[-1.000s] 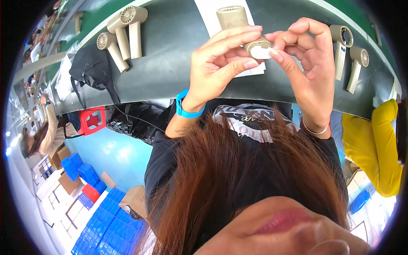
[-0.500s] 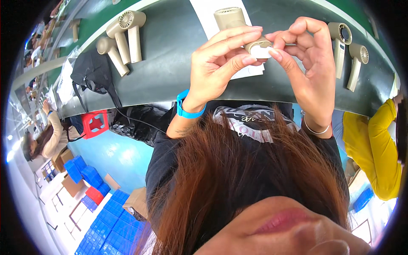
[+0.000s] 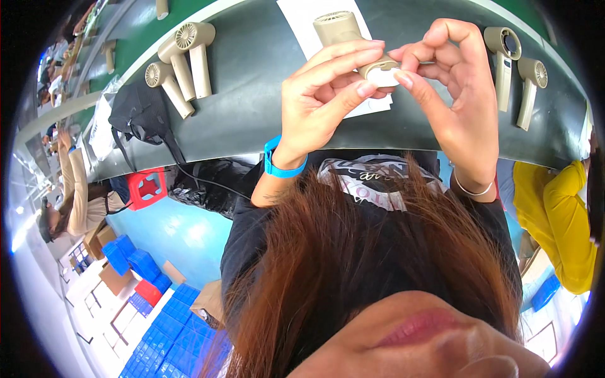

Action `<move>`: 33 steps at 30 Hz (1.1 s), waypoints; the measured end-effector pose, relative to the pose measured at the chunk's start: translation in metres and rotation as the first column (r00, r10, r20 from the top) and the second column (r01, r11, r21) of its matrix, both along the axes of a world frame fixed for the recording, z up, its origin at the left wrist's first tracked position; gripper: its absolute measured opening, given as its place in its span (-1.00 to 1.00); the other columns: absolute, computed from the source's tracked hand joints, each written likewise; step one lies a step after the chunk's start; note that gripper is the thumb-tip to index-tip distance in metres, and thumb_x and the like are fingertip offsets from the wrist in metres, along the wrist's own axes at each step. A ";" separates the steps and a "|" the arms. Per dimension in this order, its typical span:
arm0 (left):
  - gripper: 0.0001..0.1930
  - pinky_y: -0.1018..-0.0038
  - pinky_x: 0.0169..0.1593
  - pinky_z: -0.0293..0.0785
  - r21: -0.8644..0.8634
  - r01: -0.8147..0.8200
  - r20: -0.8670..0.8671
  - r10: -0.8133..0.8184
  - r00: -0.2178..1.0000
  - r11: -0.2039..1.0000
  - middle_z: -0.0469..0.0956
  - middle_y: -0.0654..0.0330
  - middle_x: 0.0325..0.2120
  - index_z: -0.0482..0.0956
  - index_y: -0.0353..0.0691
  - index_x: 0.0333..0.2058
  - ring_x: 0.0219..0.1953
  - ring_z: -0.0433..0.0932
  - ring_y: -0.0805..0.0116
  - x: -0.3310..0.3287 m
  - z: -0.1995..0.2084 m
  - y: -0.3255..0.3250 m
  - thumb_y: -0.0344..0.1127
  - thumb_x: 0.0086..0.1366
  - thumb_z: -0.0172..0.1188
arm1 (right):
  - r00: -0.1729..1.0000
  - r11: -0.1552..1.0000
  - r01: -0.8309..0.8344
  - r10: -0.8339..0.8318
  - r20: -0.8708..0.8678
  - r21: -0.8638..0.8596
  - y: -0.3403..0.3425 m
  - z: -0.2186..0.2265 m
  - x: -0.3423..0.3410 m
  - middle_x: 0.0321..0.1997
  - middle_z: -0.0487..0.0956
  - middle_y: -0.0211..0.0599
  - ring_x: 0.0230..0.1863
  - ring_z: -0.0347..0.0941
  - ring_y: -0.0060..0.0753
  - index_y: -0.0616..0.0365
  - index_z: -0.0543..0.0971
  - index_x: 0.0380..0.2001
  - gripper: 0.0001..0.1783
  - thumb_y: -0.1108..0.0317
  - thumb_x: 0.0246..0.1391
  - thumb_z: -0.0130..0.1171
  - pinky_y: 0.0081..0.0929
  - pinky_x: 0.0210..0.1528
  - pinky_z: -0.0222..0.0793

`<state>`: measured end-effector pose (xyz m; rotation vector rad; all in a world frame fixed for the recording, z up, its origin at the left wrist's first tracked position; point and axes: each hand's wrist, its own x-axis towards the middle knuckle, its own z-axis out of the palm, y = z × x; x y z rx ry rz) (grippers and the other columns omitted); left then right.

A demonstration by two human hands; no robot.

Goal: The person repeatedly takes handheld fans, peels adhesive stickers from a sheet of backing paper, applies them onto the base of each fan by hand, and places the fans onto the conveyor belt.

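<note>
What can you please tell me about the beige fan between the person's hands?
The handheld fan is beige and looks like smooth plastic. Its rounded head, with a slotted grille, lies toward the far side of the table, over a white sheet. The left hand grips the handle, hiding most of it. The handle's end faces the wearer and shows a white area; I cannot tell whether that is a separate piece. The right hand has its thumb and fingertip at that end.
</note>
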<state>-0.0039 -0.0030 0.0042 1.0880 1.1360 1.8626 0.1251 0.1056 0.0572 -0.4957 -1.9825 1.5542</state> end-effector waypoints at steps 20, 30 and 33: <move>-0.68 0.29 -0.08 0.59 0.029 0.044 0.043 -0.045 0.998 0.999 0.35 -0.07 0.01 0.45 -0.45 -0.06 -0.13 0.54 0.11 -0.002 -0.003 -0.001 -0.58 0.18 0.10 | 1.000 1.000 -0.009 0.010 0.019 -0.023 0.001 0.001 0.000 -0.39 0.46 -0.33 -0.15 0.47 -0.42 0.15 0.23 -0.16 -0.59 0.68 -0.06 0.12 -0.52 -0.06 0.34; -0.70 0.30 -0.09 0.61 0.006 0.008 0.031 -0.008 1.000 1.000 0.38 -0.05 -0.03 0.48 -0.44 -0.09 -0.10 0.51 0.13 0.001 -0.001 0.000 -0.63 0.16 0.09 | 1.000 1.000 -0.008 0.008 0.025 0.016 0.000 0.001 0.001 -0.39 0.45 -0.34 -0.18 0.47 -0.45 0.16 0.24 -0.16 -0.59 0.67 -0.06 0.12 -0.54 -0.09 0.34; -0.71 0.31 -0.11 0.62 -0.002 -0.012 0.024 0.012 1.000 1.000 0.39 -0.06 -0.04 0.49 -0.44 -0.10 -0.10 0.51 0.14 0.004 0.000 0.000 -0.64 0.16 0.09 | 1.000 1.000 -0.013 0.012 0.022 0.016 0.000 0.002 0.002 -0.38 0.45 -0.35 -0.19 0.47 -0.46 0.17 0.24 -0.16 -0.59 0.67 -0.06 0.11 -0.54 -0.10 0.35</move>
